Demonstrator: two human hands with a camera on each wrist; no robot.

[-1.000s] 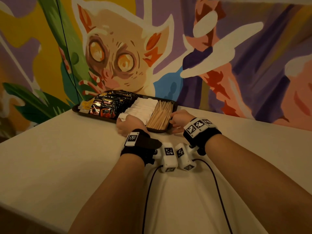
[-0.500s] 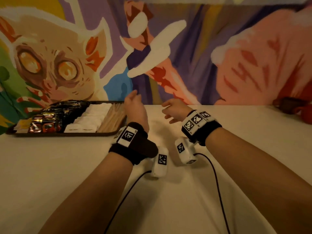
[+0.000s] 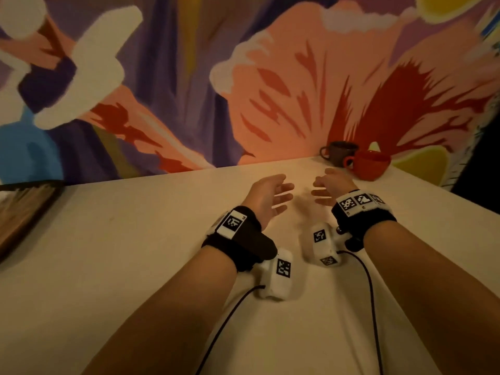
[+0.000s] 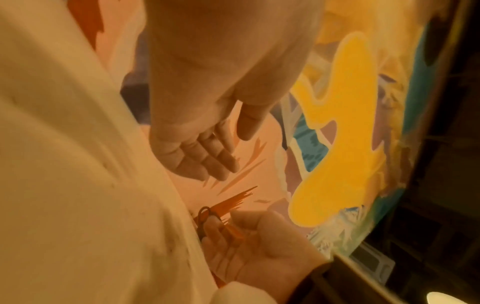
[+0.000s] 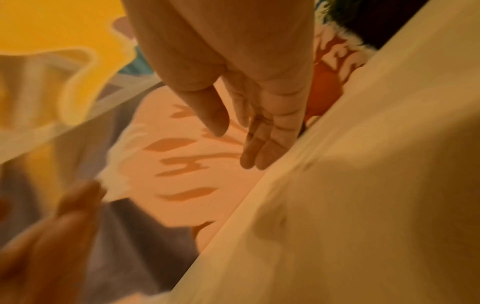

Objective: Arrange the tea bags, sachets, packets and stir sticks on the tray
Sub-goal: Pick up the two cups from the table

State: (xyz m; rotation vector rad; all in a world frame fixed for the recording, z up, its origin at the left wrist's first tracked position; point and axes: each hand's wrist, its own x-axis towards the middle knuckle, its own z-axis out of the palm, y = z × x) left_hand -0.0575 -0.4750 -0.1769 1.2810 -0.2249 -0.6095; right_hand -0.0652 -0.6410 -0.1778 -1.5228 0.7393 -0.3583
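Observation:
Only the right end of the dark tray [image 3: 40, 209] shows, at the left edge of the head view, with wooden stir sticks [image 3: 19, 198] lying in it. My left hand [image 3: 270, 197] hovers over the bare table well to the right of the tray, fingers straight and empty [image 4: 207, 156]. My right hand [image 3: 328, 186] floats beside it, palm facing the left hand, fingers relaxed and holding nothing [image 5: 262, 144]. The tea bags, sachets and packets are out of view.
A dark mug [image 3: 339, 152] and a red mug [image 3: 372, 163] stand at the far right of the white table [image 3: 135, 253], just beyond my right hand. A painted mural wall runs along the table's far edge. The table ends at the right.
Both hands have left the tray's front edge and moved right across the table, opening as they went. My view has swung right, so the tray has slid to the left edge.

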